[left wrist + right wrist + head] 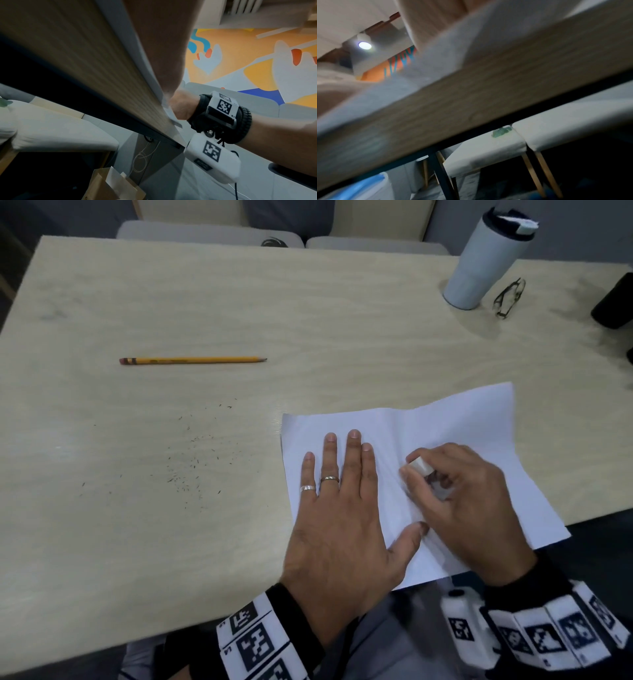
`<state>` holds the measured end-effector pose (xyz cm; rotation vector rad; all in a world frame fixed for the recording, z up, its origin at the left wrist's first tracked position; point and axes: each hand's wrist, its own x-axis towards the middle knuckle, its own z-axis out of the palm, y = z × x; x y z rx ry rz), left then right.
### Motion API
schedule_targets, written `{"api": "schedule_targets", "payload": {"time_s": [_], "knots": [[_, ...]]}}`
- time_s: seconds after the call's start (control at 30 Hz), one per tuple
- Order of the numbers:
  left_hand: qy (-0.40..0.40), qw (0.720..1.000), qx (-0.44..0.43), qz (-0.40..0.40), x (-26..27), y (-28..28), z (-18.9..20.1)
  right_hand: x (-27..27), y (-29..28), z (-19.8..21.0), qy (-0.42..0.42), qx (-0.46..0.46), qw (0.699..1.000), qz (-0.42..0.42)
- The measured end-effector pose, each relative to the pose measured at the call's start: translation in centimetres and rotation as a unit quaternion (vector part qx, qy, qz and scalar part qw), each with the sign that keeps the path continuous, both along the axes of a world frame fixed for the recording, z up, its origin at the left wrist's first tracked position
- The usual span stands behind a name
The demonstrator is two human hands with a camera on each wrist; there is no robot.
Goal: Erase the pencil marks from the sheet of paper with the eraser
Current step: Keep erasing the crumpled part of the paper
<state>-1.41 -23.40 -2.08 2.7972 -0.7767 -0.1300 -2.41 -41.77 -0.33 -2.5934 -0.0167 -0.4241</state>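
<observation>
A white sheet of paper [462,426] lies at the near right of the table, one corner hanging past the front edge. My left hand [337,487] lies flat on the paper's left part, fingers straight and spread, two rings on it. My right hand [455,491] pinches a white eraser [420,465] between thumb and fingers, its end down on the paper just right of my left hand. Pencil marks on the sheet are too faint to make out. The wrist views are blurred and show only the table edge from below; the left wrist view also catches my right wrist [181,106].
A yellow pencil [193,360] lies on the table at mid left. Dark eraser crumbs [195,460] are scattered left of the paper. A grey tumbler [486,258], glasses [509,297] and a black object [615,302] stand at the far right. Chairs sit behind the table.
</observation>
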Motion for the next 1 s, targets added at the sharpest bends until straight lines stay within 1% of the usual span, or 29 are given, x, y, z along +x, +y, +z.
{"api": "schedule_targets", "payload": {"time_s": [0.07, 0.1, 0.17, 0.23, 0.3, 0.33, 0.37, 0.43, 0.5, 0.53, 0.57, 0.63, 0.67, 0.8, 0.93, 1.0], "knots": [[0.008, 1.0, -0.002, 0.0, -0.1, 0.0, 0.1, 0.5, -2.7, 0.3, -0.007, -0.001, 0.998, -0.058], [0.006, 1.0, -0.005, 0.002, 0.0, 0.1, 0.1, 0.8, -3.8, 1.0, -0.023, -0.007, 0.996, -0.085], [0.006, 1.0, -0.009, 0.003, 0.0, 0.1, 0.2, 0.8, -4.4, 2.1, -0.054, 0.001, 0.993, -0.107], [0.007, 1.0, -0.009, -0.001, 0.0, 0.0, 0.1, 0.2, -2.2, 2.2, -0.052, 0.018, 0.996, -0.068], [0.003, 1.0, -0.006, 0.004, 0.0, 0.0, 0.0, -0.5, 0.6, 1.1, -0.018, 0.027, 0.999, -0.018], [0.002, 1.0, -0.005, 0.006, 0.0, 0.0, -0.1, -0.5, 0.9, 0.4, -0.005, 0.033, 0.999, -0.006], [0.001, 1.0, -0.004, 0.006, 0.0, 0.0, -0.1, -0.2, 0.5, 0.1, -0.003, 0.037, 0.999, -0.007], [0.003, 1.0, -0.006, 0.002, 0.1, 0.0, -0.1, 0.8, -1.6, -0.1, -0.013, 0.022, 0.999, -0.048], [0.004, 1.0, -0.009, 0.001, 0.0, 0.0, 0.0, 1.2, -2.6, 0.4, -0.012, 0.04, 0.996, -0.08], [0.002, 1.0, -0.009, 0.002, 0.0, 0.1, 0.0, 1.0, -2.2, 0.6, -0.011, 0.051, 0.996, -0.068], [0.002, 1.0, -0.008, 0.004, 0.0, 0.1, 0.1, 0.6, -1.2, 0.8, -0.006, 0.049, 0.998, -0.04], [0.002, 1.0, -0.003, 0.002, 0.0, 0.1, 0.0, -0.3, 0.9, 0.6, 0.009, 0.023, 1.0, 0.016], [0.002, 1.0, -0.001, 0.0, 0.1, 0.0, 0.0, -0.2, 0.8, 0.4, 0.012, 0.021, 0.999, 0.021], [0.004, 1.0, -0.01, -0.001, 0.0, 0.1, 0.1, 1.4, -1.3, 0.4, 0.006, 0.006, 0.999, -0.031], [0.002, 1.0, -0.023, 0.004, 0.0, 0.1, 0.0, 0.3, 1.2, 0.4, 0.016, 0.016, 1.0, 0.021], [0.004, 1.0, -0.02, 0.001, 0.0, 0.1, 0.0, 1.1, -0.5, 0.1, 0.015, 0.031, 0.999, -0.013]]}}
